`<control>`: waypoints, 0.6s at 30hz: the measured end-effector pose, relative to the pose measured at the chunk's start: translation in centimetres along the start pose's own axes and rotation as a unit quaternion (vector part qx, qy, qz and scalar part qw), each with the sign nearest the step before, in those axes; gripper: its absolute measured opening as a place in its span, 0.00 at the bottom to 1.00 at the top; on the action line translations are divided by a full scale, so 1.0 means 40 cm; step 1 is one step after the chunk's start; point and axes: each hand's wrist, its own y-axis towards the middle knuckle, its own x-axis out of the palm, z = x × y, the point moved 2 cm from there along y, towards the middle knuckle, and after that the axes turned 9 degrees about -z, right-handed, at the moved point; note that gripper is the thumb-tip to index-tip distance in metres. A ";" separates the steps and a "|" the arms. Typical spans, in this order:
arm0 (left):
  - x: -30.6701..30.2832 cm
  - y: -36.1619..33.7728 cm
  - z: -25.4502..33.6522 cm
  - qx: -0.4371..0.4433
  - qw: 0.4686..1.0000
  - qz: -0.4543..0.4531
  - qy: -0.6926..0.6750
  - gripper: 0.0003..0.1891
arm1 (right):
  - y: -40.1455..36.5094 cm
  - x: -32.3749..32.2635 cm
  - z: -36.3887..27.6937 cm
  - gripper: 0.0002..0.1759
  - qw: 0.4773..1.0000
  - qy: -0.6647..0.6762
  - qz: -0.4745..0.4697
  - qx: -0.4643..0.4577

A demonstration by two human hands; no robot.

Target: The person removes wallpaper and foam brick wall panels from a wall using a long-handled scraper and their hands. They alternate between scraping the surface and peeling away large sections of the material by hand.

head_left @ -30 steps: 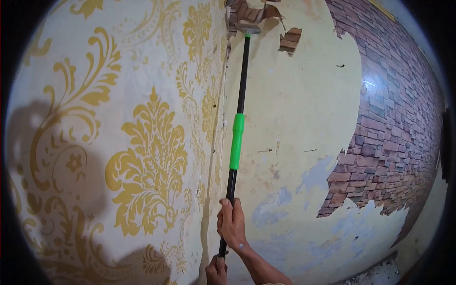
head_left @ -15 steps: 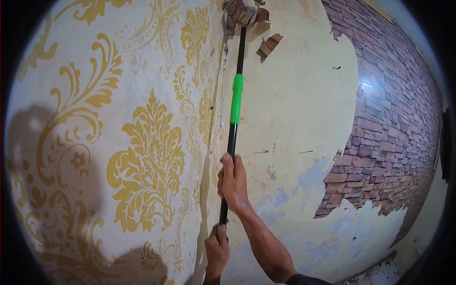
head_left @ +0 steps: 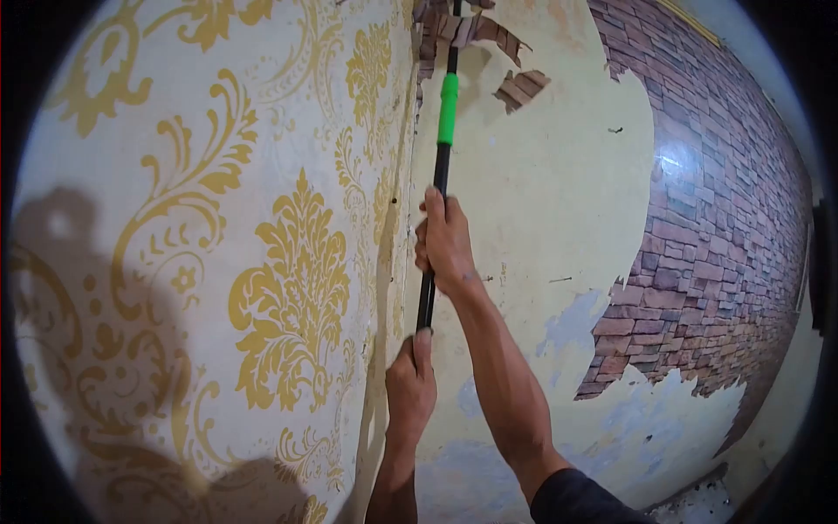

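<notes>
A black pole with a green sleeve [head_left: 448, 109] runs up the wall near the corner. My right hand [head_left: 447, 242] is closed round its black shaft below the green part. Lower down, my left hand [head_left: 411, 384] grips the pole's bottom end. The pole's upper end goes behind torn, curling brick-pattern wallpaper [head_left: 489, 33] at the top, so its tip is hidden. A loose brick-pattern scrap [head_left: 522, 88] hangs just right of the pole.
White wallpaper with gold ornaments [head_left: 292, 297] covers the left wall, with a shadow on it. Brick-pattern wallpaper [head_left: 698, 201] with a ragged edge remains on the right. Bare yellowish plaster [head_left: 541, 192] lies between. Debris [head_left: 703, 502] shows at the lower right.
Both hands and the pole have moved upward and slightly right. The torn strip at the top now reaches farther right, and the hanging scrap has shifted right.
</notes>
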 end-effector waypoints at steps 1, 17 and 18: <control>0.003 -0.032 -0.018 -0.011 1.000 0.003 0.009 0.26 | -0.030 -0.001 0.021 0.21 1.000 -0.008 0.003 0.000; 0.017 0.237 0.216 0.033 0.995 -0.055 -0.079 0.33 | 0.277 -0.043 -0.226 0.24 0.998 -0.033 -0.043 -0.040; 0.027 0.200 0.205 0.048 0.986 -0.062 -0.146 0.30 | 0.248 -0.051 -0.205 0.24 0.997 -0.026 -0.052 -0.047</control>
